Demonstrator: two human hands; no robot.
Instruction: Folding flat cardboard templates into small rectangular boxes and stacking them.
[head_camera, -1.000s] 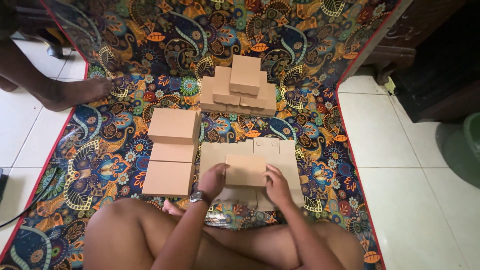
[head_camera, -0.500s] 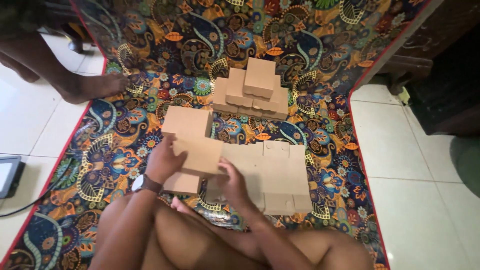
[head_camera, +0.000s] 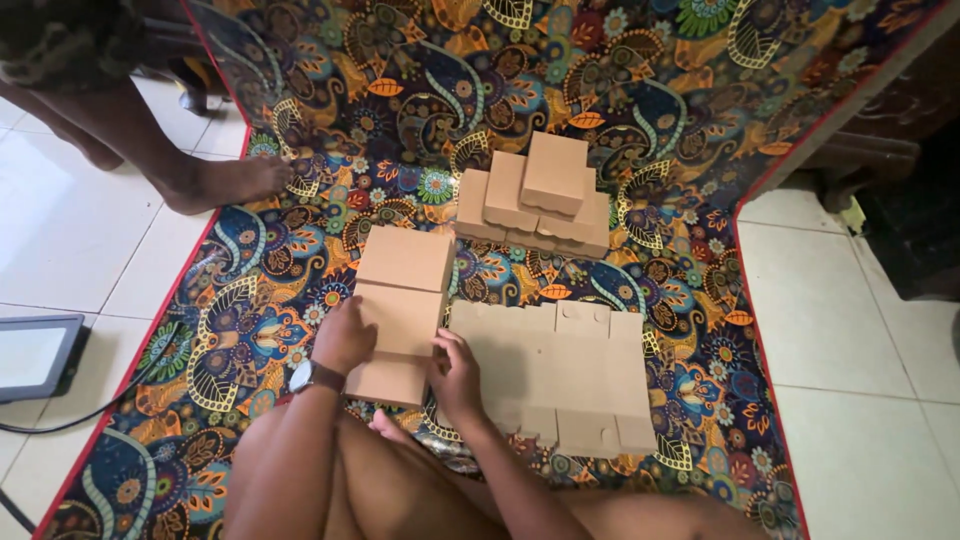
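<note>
A row of folded brown cardboard boxes (head_camera: 400, 310) lies on the patterned mat (head_camera: 640, 90), three of them end to end, running away from the person's lap; the nearest one sits between the two hands, the farthest well ahead of the fingertips. All the boxes are closed, so nothing shows of any contents. The left hand (head_camera: 345, 335) rests palm down on the left edge of the middle box, fingers spread flat and not curled around anything, a wristwatch (head_camera: 305, 376) on the wrist just behind it. The right hand (head_camera: 456, 372) lies on the right side of the nearest box, at the seam where it meets a stack of flat, unfolded cardboard blanks (head_camera: 565, 375); its fingers are loosely bent and pressing down, gripping nothing that can be seen. The blanks spread out to the right of that hand, touching the row of boxes along one edge. Both forearms reach forward from the person's bare crossed legs at the bottom of the view. Farther ahead of the hands, beyond the row, a heap of finished boxes (head_camera: 535, 200) is piled in overlapping layers, also closed. Off to the left of the left hand, another person's bare foot (head_camera: 225, 182) stands at the mat's red border, and a tablet (head_camera: 35, 355) with a cable lies on the white tiled floor (head_camera: 860, 330).
</note>
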